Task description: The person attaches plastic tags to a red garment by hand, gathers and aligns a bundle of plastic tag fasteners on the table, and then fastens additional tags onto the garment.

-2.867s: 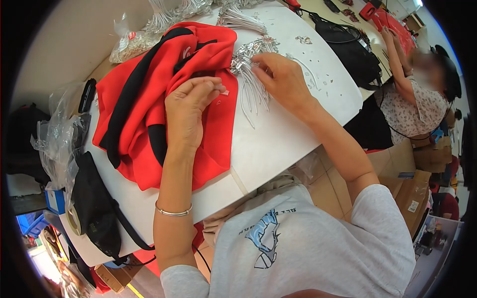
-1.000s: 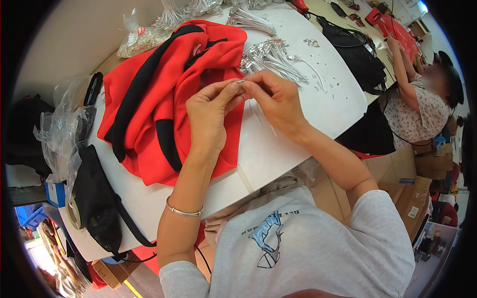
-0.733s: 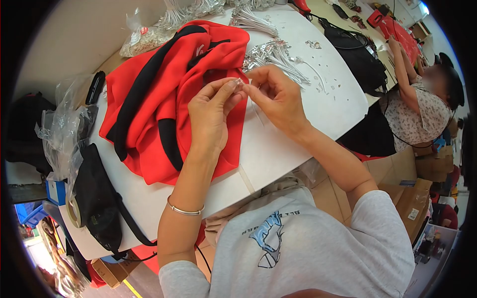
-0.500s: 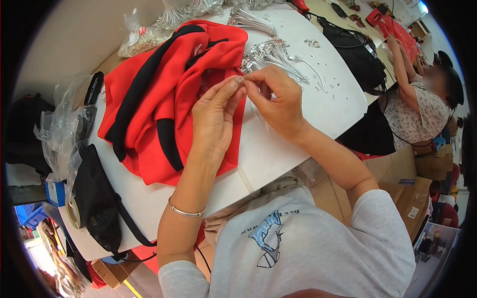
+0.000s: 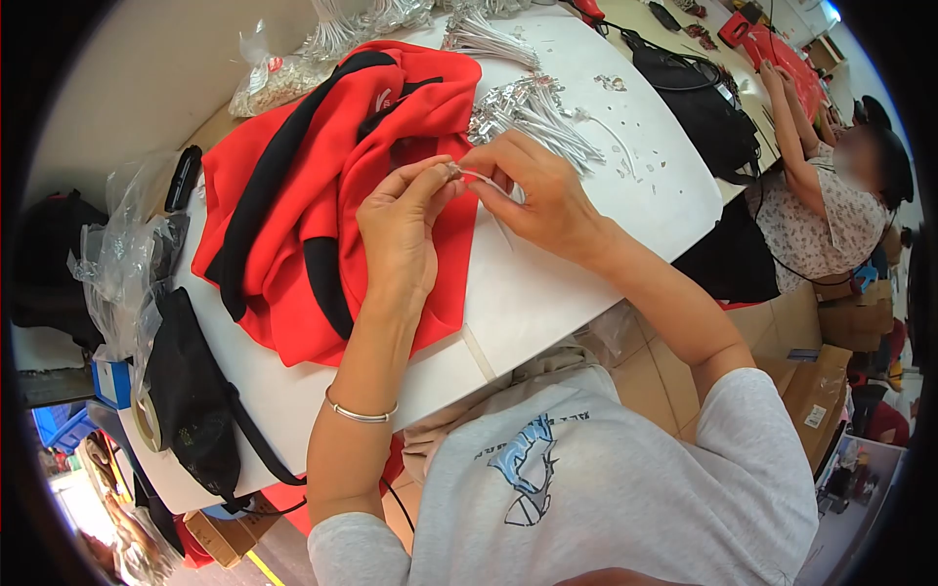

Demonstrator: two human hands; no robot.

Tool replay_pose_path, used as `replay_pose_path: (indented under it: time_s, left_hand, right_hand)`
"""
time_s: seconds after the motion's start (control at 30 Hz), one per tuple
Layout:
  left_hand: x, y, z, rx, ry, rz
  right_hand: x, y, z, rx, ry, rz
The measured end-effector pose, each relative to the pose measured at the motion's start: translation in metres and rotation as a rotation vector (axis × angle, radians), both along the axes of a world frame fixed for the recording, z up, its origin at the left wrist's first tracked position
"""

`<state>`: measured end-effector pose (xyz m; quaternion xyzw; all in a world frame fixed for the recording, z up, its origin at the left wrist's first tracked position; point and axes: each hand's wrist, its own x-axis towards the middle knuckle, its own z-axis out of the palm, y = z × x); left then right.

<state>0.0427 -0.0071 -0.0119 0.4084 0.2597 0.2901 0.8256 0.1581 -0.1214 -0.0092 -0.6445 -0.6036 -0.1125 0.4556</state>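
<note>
My left hand (image 5: 399, 223) pinches a small pale connector (image 5: 453, 170) in its fingertips, above the red and black garment (image 5: 283, 215). From the connector a thin white wire (image 5: 481, 178) runs into my right hand (image 5: 537, 193), whose thumb and fingers are closed on it; its tail hangs below that hand. Just beyond my right hand lies a pile of white wires with shiny metallic ends (image 5: 532, 109). A single white wire (image 5: 611, 134) lies curved to the right of the pile.
On the white table (image 5: 547, 283) are another wire bundle (image 5: 489, 39), a bag of small pale parts (image 5: 278, 83), small scraps, a black pouch (image 5: 191, 400) and a tape roll (image 5: 147, 422). A black bag (image 5: 699, 107) lies at the right, near another person (image 5: 821, 215).
Both hands have come together at the connector since the earliest frame. Most recently my right hand has shifted slightly left and the wire between the hands has come into view.
</note>
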Motion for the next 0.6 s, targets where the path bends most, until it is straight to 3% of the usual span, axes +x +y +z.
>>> replay_pose_path:
  time_s: [0.23,0.4,0.53,0.6]
  left_hand:
    - [-0.0024,0.003,0.0015,-0.041,0.019,-0.034]
    - [-0.0063,0.0043,0.0035,0.123,0.068,-0.114]
    - [-0.0045,0.0039,0.0096,0.018,0.014,-0.151]
    - [-0.0039,0.0033,0.0095,0.02,0.017,-0.142]
  right_hand:
    - [0.0049,0.005,-0.0078,0.07,0.005,0.011]
    - [0.0082,0.0017,-0.0091,0.019,0.092,0.122]
    - [0.008,-0.0015,-0.0044,-0.026,0.417,0.013]
    - [0.0079,-0.002,-0.0047,-0.01,0.422,0.009]
